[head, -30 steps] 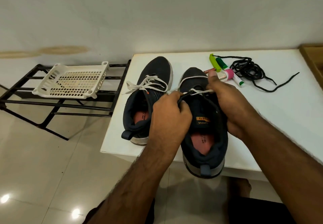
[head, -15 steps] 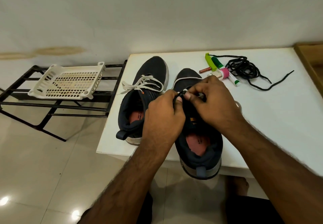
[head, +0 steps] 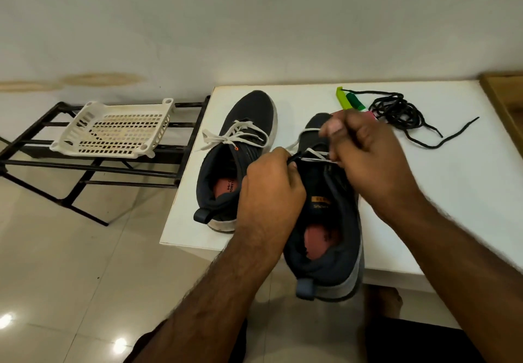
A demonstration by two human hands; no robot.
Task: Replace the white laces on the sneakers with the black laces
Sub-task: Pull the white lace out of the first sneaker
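From the head camera, the left hand (head: 268,190) pinches the dark edge of the near sneaker (head: 331,221) by its eyelets, and the right hand (head: 365,153) is curled tight round the white lace (head: 314,154), which runs in a thin line between the two hands. This sneaker lies long-ways, toe to the wall and heel over the white table (head: 424,193) edge, so I think the lace should be pulled out to the right. The black laces (head: 396,110) lie in a heap on the table just past the right hand, which is nearer, and the other sneaker (head: 240,147) sits just left, its white lace untouched.

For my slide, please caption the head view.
Both hands, left and right, pull the white lace from the right sneaker.
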